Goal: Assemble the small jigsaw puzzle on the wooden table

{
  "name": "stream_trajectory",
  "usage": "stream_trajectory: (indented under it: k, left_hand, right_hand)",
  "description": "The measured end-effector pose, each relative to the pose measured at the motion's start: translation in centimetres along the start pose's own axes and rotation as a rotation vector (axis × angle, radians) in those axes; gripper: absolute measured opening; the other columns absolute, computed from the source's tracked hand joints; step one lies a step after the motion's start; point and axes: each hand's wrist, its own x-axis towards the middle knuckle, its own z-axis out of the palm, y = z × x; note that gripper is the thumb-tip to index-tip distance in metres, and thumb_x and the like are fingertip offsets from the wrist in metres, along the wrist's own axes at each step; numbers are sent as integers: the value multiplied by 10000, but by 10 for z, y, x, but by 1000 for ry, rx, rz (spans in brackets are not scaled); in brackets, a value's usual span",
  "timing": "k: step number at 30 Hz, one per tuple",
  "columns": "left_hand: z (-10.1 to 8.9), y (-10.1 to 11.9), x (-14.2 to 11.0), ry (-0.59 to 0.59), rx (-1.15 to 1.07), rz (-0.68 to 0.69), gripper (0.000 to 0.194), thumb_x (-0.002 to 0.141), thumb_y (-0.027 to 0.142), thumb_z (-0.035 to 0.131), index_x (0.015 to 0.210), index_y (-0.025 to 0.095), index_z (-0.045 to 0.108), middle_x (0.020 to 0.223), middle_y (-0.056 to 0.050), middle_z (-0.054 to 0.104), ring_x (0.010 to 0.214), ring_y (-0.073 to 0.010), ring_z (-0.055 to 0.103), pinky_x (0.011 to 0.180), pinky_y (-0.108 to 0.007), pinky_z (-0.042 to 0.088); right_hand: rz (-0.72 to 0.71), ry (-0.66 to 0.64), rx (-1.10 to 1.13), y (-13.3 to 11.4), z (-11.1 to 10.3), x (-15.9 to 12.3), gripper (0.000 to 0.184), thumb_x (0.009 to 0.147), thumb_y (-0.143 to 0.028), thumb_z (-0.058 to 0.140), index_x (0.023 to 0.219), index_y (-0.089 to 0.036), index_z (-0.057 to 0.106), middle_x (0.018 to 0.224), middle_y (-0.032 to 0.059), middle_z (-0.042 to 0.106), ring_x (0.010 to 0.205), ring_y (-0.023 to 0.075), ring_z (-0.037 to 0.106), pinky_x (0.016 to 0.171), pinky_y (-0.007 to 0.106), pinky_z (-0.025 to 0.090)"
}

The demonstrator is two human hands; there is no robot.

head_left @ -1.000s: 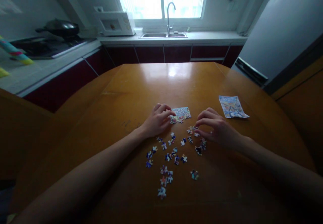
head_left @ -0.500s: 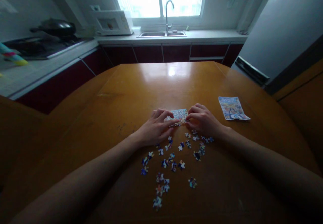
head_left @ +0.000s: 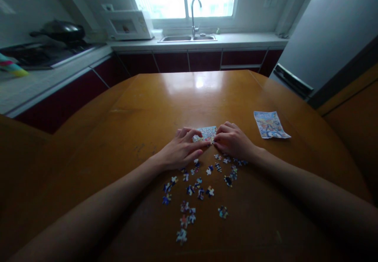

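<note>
A partly joined jigsaw puzzle (head_left: 207, 132) with a pale blue and white picture lies flat on the table between my hands. My left hand (head_left: 184, 148) rests at its left side, fingers spread, with the index fingertip touching the lower edge. At the right edge, my right hand (head_left: 233, 139) is closed, its curled fingertips pinching the puzzle's lower right corner. Whether a separate piece sits in those fingertips is hidden. Several loose puzzle pieces (head_left: 201, 193) are scattered nearer to me, some of them just below my right hand.
A printed picture sheet (head_left: 270, 124) with creased edges lies to the right on the brown wooden table (head_left: 141, 108). Beyond the table stand a counter with a sink (head_left: 177, 38), a microwave (head_left: 126, 25) and a stove with a black pan (head_left: 62, 31). A fridge (head_left: 321, 37) is at the right.
The whole view has shifted slightly. My right fingertips have moved in closer to the puzzle's lower right corner, and its lower edge looks flatter. My left hand stays almost in place.
</note>
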Motion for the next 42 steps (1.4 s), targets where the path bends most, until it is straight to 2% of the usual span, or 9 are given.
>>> stream_trajectory:
  k: [6, 11, 18, 30, 35, 39, 42]
  left_hand:
    - [0, -1, -1, -6, -14, -8, 400, 1016, 433, 473, 1412, 468, 511, 1325, -45, 484, 1215, -294, 388, 1097, -518, 346]
    - [0, 0, 0, -21, -5, -6, 400, 1020, 447, 450, 1417, 473, 500, 1334, -41, 471, 1219, -298, 384, 1094, -527, 340]
    - [2, -2, 0, -17, -6, -3, 411, 1017, 438, 463, 1426, 475, 488, 1345, -46, 469, 1226, -302, 385, 1086, -531, 350]
    - [2, -7, -2, -12, -97, 3, 406, 1035, 457, 401, 1431, 456, 492, 1356, -44, 482, 1242, -298, 377, 1097, -538, 346]
    - [6, -10, -2, 112, -149, -41, 397, 1062, 428, 333, 1378, 351, 561, 1292, -67, 521, 1190, -272, 416, 1065, -494, 379]
    - [-1, -11, -2, 212, -67, -78, 316, 1027, 365, 482, 1312, 297, 602, 1196, -79, 573, 1112, -255, 458, 994, -443, 423]
    - [-13, -9, 2, 215, -3, -69, 278, 1002, 325, 537, 1259, 291, 639, 1161, -78, 591, 1066, -248, 475, 958, -427, 433]
  right_hand:
    - [25, 12, 42, 3, -2, -3, 100, 886, -268, 641, 875, -273, 740, 947, 52, 651, 948, 244, 532, 854, 415, 426]
    - [20, 45, 37, 5, -3, -6, 149, 886, -217, 618, 926, -280, 747, 951, 56, 640, 943, 241, 521, 843, 405, 436]
    - [-26, 0, 39, 1, -3, -6, 174, 903, -216, 620, 874, -294, 773, 957, 54, 651, 925, 234, 512, 832, 402, 446]
    - [6, -9, 95, 3, 0, -2, 232, 885, -163, 623, 870, -320, 794, 941, 51, 652, 933, 234, 518, 846, 407, 456]
    - [23, -16, 114, 4, -1, -1, 225, 857, -125, 640, 844, -293, 789, 929, 52, 637, 939, 225, 511, 850, 382, 461]
    - [29, -13, 133, 6, 0, -1, 250, 842, -98, 642, 849, -297, 792, 948, 53, 625, 953, 226, 504, 861, 386, 460]
    - [38, -3, 148, 7, 1, -2, 282, 829, -72, 639, 848, -306, 796, 997, 56, 615, 991, 234, 497, 882, 401, 457]
